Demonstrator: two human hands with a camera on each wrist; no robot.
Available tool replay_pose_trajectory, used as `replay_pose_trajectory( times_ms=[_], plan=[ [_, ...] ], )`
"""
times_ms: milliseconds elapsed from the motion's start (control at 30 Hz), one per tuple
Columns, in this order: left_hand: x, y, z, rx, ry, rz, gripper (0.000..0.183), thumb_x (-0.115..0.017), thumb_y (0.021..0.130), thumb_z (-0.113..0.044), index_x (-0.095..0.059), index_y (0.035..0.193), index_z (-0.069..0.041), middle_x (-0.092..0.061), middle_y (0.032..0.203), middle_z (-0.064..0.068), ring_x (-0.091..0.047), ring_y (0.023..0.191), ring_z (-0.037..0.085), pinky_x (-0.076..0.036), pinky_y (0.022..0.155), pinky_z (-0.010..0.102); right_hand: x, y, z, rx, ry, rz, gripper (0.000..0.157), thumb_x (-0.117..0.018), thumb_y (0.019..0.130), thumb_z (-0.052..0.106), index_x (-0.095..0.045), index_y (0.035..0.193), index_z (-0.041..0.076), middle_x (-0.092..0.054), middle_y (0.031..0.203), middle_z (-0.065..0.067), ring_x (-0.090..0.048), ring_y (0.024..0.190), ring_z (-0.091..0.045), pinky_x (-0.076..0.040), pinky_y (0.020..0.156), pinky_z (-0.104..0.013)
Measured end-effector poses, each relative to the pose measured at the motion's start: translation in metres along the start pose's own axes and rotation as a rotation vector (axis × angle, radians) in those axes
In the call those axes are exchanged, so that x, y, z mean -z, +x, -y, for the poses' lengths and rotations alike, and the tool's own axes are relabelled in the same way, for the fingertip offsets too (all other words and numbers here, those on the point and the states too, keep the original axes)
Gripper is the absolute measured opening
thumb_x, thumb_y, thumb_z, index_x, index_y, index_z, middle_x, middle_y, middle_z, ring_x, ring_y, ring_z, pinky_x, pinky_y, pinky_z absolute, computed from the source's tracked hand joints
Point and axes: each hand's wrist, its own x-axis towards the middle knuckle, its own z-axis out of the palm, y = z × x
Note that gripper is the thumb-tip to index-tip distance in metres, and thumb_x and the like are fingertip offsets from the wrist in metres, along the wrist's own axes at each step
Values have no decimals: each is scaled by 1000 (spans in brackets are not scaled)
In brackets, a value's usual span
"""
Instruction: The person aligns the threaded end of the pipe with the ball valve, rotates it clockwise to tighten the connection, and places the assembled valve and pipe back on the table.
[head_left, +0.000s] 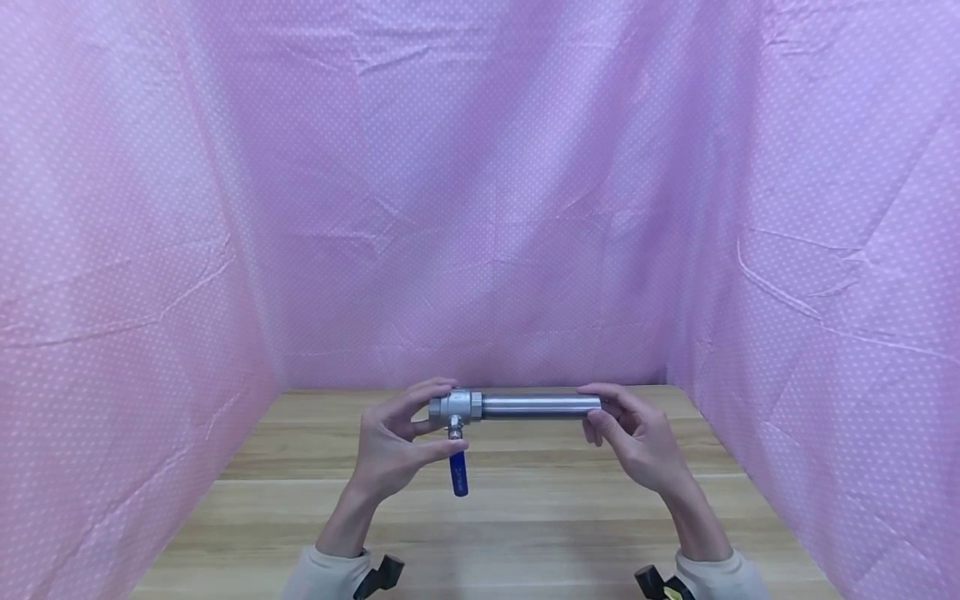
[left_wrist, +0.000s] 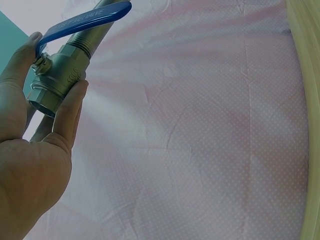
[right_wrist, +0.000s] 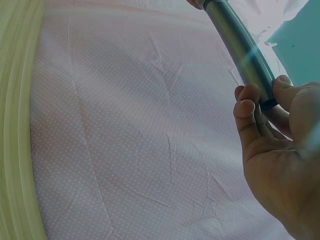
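A ball valve [head_left: 456, 406] of silvery metal is joined to a smooth metal pipe [head_left: 536, 406], and the two lie level in the air above the table. My left hand [head_left: 390, 446] grips the valve body, its thumb against the blue lever handle [head_left: 460, 475], which points toward me. In the left wrist view the valve's open hexagonal end [left_wrist: 44, 101] faces my palm, and pipe threads show on the far side. Around the pipe's free right end, my right hand [head_left: 641, 437] pinches with thumb and fingers; the right wrist view shows that dark end [right_wrist: 269, 104] between them.
Below the hands is a wooden table [head_left: 525, 517] of light planks. Pink dotted cloth [head_left: 480, 208] hangs at the back and both sides. Dark devices [head_left: 381, 575] are strapped at both wrists over pale sleeves [head_left: 326, 575].
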Motion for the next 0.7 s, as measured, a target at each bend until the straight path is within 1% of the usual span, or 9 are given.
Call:
replay_pose_trajectory(
  times_ms=[67, 133, 200, 333, 433, 567, 667, 700],
  plan=[
    [0, 0, 0, 0, -2, -1, 74, -90, 69, 29, -68, 138, 14, -74, 149, -4, -74, 136, 13, -72, 105, 45, 0, 1, 0, 1, 4, 4, 39, -59, 102, -25, -65, 137, -12, -69, 81, -12, -63, 70, -17, -52, 49, -26],
    [0, 0, 0, 1, -3, -4, 74, -90, 69, 28, -68, 138, 14, -75, 148, -4, -74, 136, 13, -72, 105, 45, 0, 1, 0, 0, 20, 3, 39, -59, 101, -26, -64, 137, -14, -71, 83, -13, -66, 72, -17, -56, 52, -26],
    [0, 0, 0, 2, -3, -6, 74, -90, 69, 28, -68, 138, 14, -75, 148, -4, -74, 135, 13, -72, 104, 45, 0, 1, 1, -3, 34, -2, 41, -61, 99, -27, -63, 137, -15, -72, 89, -11, -69, 75, -14, -60, 55, -24],
    [-1, 0, 0, 3, 5, -9, 74, -90, 69, 28, -69, 138, 13, -75, 147, -5, -74, 135, 13, -72, 104, 45, -1, 1, 2, -16, 68, -1, 46, -63, 95, -30, -62, 139, -15, -72, 116, -3, -74, 84, -10, -67, 63, -25],
    [-1, 0, 1, 1, 5, -10, 74, -90, 69, 28, -69, 138, 13, -75, 148, -5, -74, 135, 12, -72, 104, 45, -1, 1, 3, -21, 73, 0, 48, -64, 95, -30, -62, 140, -15, -69, 130, 2, -75, 86, -9, -68, 64, -25],
    [-1, 0, 2, -6, -6, -6, 74, -90, 69, 28, -69, 138, 13, -76, 147, 1, -75, 135, 13, -73, 104, 46, -1, 1, 4, -16, 65, -3, 47, -64, 94, -30, -62, 139, -14, -68, 129, 3, -73, 84, -11, -67, 62, -25],
    [-1, 0, 2, -13, -12, -3, 74, -90, 69, 28, -69, 138, 13, -75, 147, 8, -75, 134, 14, -73, 104, 46, -1, 1, 4, -5, 57, -6, 46, -65, 94, -30, -63, 137, -13, -67, 127, 0, -72, 82, -12, -66, 60, -26],
    [-1, 1, 2, -15, -12, -2, 74, -90, 69, 28, -69, 138, 13, -75, 147, 8, -75, 134, 14, -73, 104, 46, -1, 2, 4, 0, 57, -6, 45, -65, 94, -29, -64, 137, -13, -68, 125, -2, -72, 82, -13, -66, 60, -27]
  ],
)
